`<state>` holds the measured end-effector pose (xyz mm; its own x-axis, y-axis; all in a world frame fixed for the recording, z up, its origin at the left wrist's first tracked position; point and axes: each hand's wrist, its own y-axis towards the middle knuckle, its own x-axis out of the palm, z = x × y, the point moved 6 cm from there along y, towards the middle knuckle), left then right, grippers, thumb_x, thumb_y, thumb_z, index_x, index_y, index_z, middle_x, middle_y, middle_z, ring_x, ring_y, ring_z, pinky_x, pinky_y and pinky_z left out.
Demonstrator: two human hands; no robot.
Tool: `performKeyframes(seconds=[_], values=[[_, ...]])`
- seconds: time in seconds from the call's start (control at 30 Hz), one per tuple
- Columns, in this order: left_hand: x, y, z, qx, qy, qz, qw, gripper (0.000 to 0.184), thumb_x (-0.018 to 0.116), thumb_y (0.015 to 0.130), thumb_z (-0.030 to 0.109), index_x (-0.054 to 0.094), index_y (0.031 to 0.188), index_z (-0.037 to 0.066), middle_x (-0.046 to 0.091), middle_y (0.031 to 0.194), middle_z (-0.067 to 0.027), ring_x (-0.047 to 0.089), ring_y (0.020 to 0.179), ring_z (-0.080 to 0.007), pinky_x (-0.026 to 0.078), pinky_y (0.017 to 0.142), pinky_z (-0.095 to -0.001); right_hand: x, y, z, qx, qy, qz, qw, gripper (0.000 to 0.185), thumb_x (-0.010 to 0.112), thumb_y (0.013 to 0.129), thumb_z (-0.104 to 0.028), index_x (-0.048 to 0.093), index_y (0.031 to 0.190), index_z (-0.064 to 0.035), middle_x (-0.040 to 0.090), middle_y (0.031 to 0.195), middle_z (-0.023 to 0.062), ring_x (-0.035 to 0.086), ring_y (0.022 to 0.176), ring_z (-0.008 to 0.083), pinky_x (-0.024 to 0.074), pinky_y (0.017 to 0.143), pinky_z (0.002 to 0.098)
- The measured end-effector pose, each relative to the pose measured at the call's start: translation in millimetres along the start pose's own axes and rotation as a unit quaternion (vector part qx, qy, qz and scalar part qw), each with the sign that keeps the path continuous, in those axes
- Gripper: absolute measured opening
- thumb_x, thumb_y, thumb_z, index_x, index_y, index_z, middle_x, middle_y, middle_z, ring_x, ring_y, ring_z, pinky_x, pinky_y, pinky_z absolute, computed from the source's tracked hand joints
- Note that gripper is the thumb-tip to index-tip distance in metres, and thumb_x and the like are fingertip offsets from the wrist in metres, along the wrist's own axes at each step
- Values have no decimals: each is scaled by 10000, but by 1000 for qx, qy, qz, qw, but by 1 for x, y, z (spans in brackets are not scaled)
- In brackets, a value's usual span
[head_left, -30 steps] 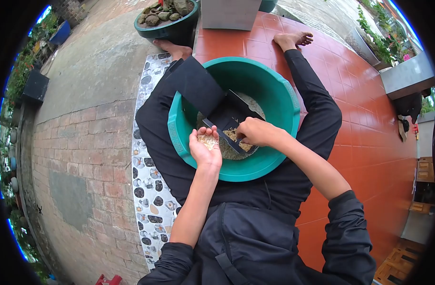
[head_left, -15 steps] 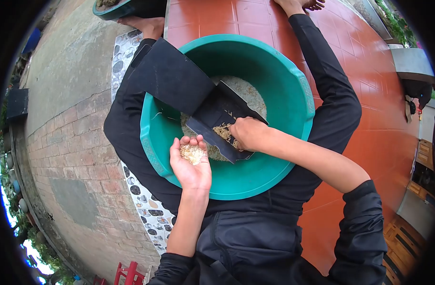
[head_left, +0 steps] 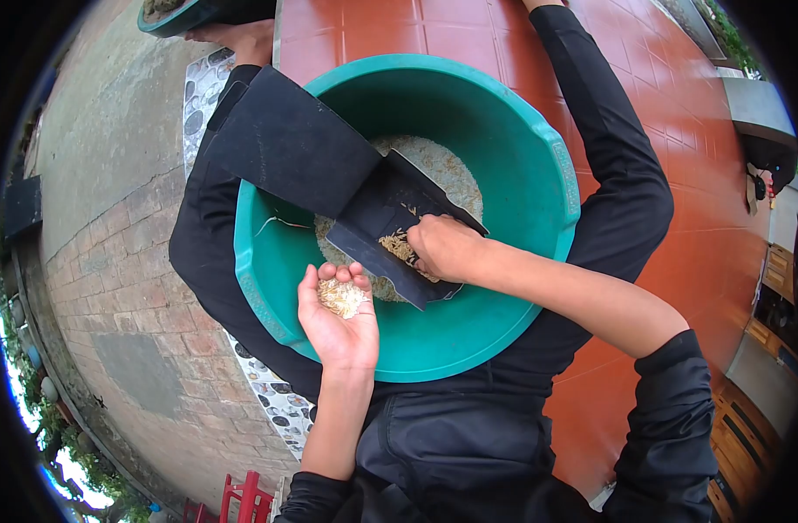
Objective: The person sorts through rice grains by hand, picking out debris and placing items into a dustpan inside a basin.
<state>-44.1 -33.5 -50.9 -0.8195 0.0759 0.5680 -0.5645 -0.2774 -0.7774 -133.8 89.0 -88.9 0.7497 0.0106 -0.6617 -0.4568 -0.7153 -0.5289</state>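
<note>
My left hand (head_left: 339, 327) is palm up and cupped, holding a small heap of pale rice grains (head_left: 341, 298) over the near left part of the green tub (head_left: 468, 344). Inside the tub lies an open black box (head_left: 399, 205), tilted, with its lid (head_left: 294, 144) folded back over the left rim. A small pile of brown unhusked grains (head_left: 397, 245) rests in the box. My right hand (head_left: 447, 248) reaches into the box with curled fingers at this pile. Its fingertips are mostly hidden. Whitish rice (head_left: 438, 161) covers the tub's bottom under the box.
The tub sits between my outstretched legs on red tiles (head_left: 477, 26). To the left run a pebble-patterned strip (head_left: 203, 96) and brick paving (head_left: 146, 253). A planter pot (head_left: 176, 17) stands by my foot at upper left. A red plastic stool (head_left: 246, 499) is at lower left.
The view has shifted slightly, so the tub and box appear a little further left. My right hand stays at the brown grains with small finger movement; my left hand still cups its rice.
</note>
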Motion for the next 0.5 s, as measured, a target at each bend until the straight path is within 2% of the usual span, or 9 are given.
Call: performKeyframes(seconds=[0.27, 0.5], values=[[1, 1, -1, -5, -3, -6, 1000, 166, 512, 924, 151, 503, 794, 47, 519, 749, -58, 553, 813, -198, 500, 724, -279, -5, -1, -3, 12, -1, 4, 1000, 135, 523, 806, -60, 625, 840, 23, 644, 813, 223, 648, 789, 384, 524, 738, 433], [1, 1, 0, -7, -2, -11, 1000, 171, 507, 928, 152, 501, 798, 40, 519, 748, -60, 559, 814, -199, 504, 719, -281, -4, 2, 3, 4, -23, -10, 1000, 120, 568, 756, -35, 629, 852, 2, 644, 823, 224, 651, 797, 370, 521, 756, 420]])
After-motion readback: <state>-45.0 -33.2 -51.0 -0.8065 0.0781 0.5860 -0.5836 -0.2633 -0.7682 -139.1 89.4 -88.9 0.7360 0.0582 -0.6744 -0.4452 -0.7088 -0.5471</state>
